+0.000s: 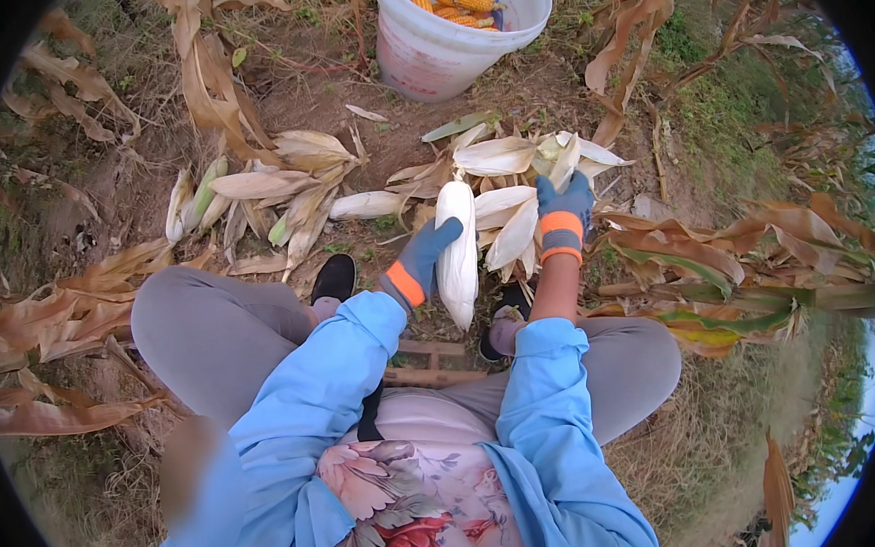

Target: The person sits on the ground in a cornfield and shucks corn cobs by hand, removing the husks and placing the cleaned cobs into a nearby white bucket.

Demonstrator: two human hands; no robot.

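Observation:
A pale ear of corn (458,257), still in its husk, is upright in front of me with its tip pointing down toward my lap. My left hand (424,261), in a grey-blue glove with an orange cuff, grips it from the left side. My right hand (565,206), gloved the same way, is closed at the right end of the pile, against a pale husk (565,163). Its fingers are partly hidden, and whether they grip that husk is hard to make out. Around both hands lie several more husked ears (496,157) and loose dry husks.
Beyond the pile stands a white plastic bucket (425,64) with several bare yellow cobs (456,7) inside. More husks (272,183) lie to the left. Dry corn stalks and leaves (696,248) spread on both sides. My bent knees flank a low wooden slatted seat (433,359).

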